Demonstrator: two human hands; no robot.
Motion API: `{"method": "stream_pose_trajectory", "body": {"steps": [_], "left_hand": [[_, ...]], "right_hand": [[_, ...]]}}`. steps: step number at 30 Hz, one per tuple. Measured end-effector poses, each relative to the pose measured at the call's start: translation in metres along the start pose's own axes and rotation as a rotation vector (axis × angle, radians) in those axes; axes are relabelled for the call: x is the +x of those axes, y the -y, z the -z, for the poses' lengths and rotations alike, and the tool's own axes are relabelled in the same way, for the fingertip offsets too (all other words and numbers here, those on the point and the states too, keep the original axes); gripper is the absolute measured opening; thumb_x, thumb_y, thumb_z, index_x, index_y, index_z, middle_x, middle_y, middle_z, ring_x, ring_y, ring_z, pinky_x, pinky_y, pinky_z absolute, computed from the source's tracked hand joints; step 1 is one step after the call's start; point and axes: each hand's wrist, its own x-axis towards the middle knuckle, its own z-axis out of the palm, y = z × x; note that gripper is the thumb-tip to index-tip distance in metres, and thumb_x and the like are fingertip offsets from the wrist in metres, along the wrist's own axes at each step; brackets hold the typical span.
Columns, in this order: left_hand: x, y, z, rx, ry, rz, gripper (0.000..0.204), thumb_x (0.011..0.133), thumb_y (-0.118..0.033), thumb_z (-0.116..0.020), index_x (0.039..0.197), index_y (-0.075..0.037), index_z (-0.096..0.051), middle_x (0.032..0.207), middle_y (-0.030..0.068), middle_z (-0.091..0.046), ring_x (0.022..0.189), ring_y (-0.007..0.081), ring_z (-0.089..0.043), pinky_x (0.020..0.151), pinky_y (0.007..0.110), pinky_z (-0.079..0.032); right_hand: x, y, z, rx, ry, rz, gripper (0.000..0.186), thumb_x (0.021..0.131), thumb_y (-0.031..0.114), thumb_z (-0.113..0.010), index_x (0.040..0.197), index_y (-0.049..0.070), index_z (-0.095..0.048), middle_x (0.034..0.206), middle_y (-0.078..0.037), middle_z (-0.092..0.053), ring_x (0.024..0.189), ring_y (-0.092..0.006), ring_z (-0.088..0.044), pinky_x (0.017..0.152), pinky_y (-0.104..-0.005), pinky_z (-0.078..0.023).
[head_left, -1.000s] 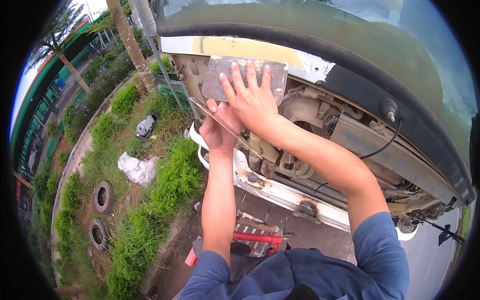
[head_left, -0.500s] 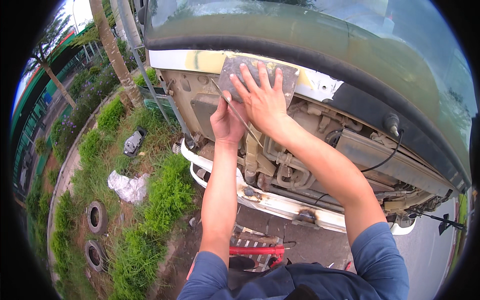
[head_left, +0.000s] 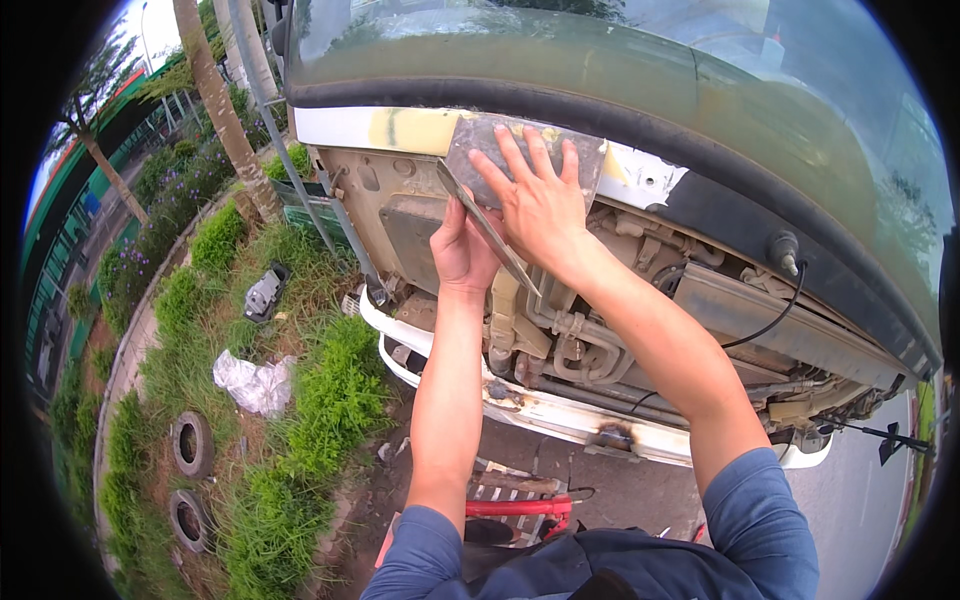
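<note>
My left hand [head_left: 463,250] is closed round a thin, flat metal blade [head_left: 492,232], held slanting, its edge turned partly toward me. My right hand [head_left: 545,205] lies with fingers spread on a grey rectangular plate [head_left: 466,140] smeared with pale filler. The plate rests over the vehicle's white front panel [head_left: 335,127], just below the windscreen rubber. Yellowish filler [head_left: 412,128] coats the panel to the left of the plate. The plate's lower part is hidden behind my hands and the blade.
Pipes and brackets [head_left: 580,335] show in the vehicle's opened front, above a white bumper [head_left: 545,405] with burnt spots. A black cable [head_left: 775,335] hangs at the right. Below stands a red-framed object [head_left: 515,507]. Two tyres [head_left: 192,445] and a plastic bag [head_left: 255,382] lie on the grass.
Both hands have shifted slightly right and down with the plate and the blade. The blade has turned, so more of its flat face shows.
</note>
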Motion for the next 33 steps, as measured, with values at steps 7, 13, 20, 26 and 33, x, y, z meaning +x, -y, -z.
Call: {"method": "stream_pose_trajectory", "body": {"steps": [7, 13, 20, 26, 33], "left_hand": [[0.004, 0.001, 0.01, 0.013, 0.016, 0.048, 0.021, 0.102, -0.035, -0.048, 0.1, -0.016, -0.054, 0.129, 0.0164, -0.056, 0.126, 0.038, -0.045, 0.106, 0.051, -0.034], [0.006, 0.003, 0.018, -0.037, -0.068, 0.015, 0.022, 0.102, -0.035, -0.048, 0.1, -0.015, -0.054, 0.123, 0.0164, -0.059, 0.121, 0.0367, -0.049, 0.105, 0.05, -0.035], [-0.002, -0.001, 0.03, -0.011, 0.018, 0.05, 0.022, 0.102, -0.035, -0.048, 0.099, -0.014, -0.053, 0.122, 0.0148, -0.059, 0.12, 0.0351, -0.05, 0.104, 0.048, -0.036], [-0.015, 0.006, 0.02, -0.031, -0.051, 0.025, 0.028, 0.101, -0.033, -0.049, 0.113, -0.014, -0.065, 0.126, 0.0092, -0.063, 0.119, 0.0345, -0.053, 0.105, 0.048, -0.038], [-0.042, 0.006, 0.058, -0.044, -0.081, 0.049, 0.023, 0.101, -0.034, -0.048, 0.104, -0.014, -0.06, 0.129, 0.0117, -0.059, 0.125, 0.0362, -0.047, 0.107, 0.05, -0.034]], "right_hand": [[-0.003, 0.001, -0.012, -0.041, 0.028, -0.031, 0.073, 0.083, 0.043, -0.065, 0.149, 0.028, -0.038, 0.158, -0.007, -0.028, 0.145, -0.0311, -0.023, 0.11, -0.0616, -0.015], [-0.001, 0.004, -0.02, -0.02, 0.029, -0.032, 0.075, 0.082, 0.042, -0.066, 0.15, 0.029, -0.037, 0.159, -0.004, -0.025, 0.147, -0.0295, -0.018, 0.112, -0.0608, -0.011], [-0.009, 0.01, -0.027, -0.064, 0.022, -0.026, 0.065, 0.088, 0.039, -0.058, 0.149, 0.029, -0.038, 0.159, -0.004, -0.026, 0.147, -0.0288, -0.018, 0.113, -0.0596, -0.007], [-0.023, 0.018, -0.041, -0.082, 0.022, -0.002, 0.065, 0.087, 0.035, -0.057, 0.149, 0.031, -0.038, 0.158, -0.003, -0.027, 0.147, -0.0274, -0.018, 0.114, -0.0585, -0.004], [-0.041, 0.036, -0.053, -0.066, 0.044, 0.011, 0.069, 0.085, 0.037, -0.06, 0.15, 0.031, -0.036, 0.159, -0.003, -0.026, 0.146, -0.027, -0.019, 0.113, -0.0614, -0.008]]}}
